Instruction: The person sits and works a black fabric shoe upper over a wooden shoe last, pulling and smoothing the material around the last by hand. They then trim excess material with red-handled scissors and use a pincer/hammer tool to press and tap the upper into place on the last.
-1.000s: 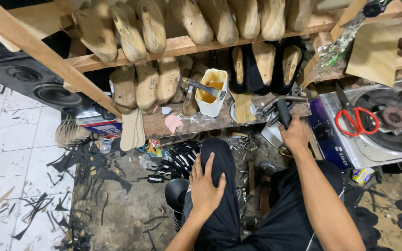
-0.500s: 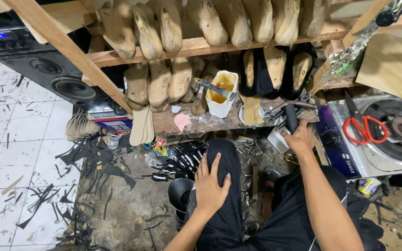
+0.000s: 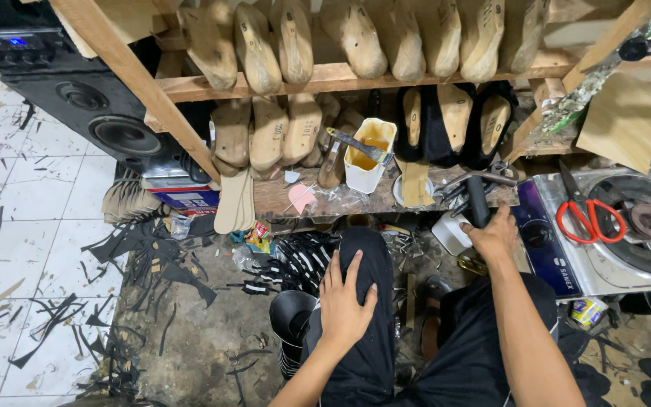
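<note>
While right hand point(image 3: 496, 235) grips black-handled tool point(image 3: 477, 202), scissors point(image 3: 589, 215) lie beside.

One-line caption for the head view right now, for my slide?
Seated person's right hand grips a black-handled tool at the cluttered low shelf; left hand rests flat on the knee.

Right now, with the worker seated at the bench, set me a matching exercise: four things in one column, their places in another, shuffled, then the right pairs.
Things:
1. Left hand
2. Right hand
3. Scissors
4. White cup

Places:
A. Lying on the stove
B. Flat on the person's knee
C. Standing on the lower wooden shelf
D. Closed around a dark tool handle

Pairs: 1-B, 2-D, 3-A, 4-C
</note>
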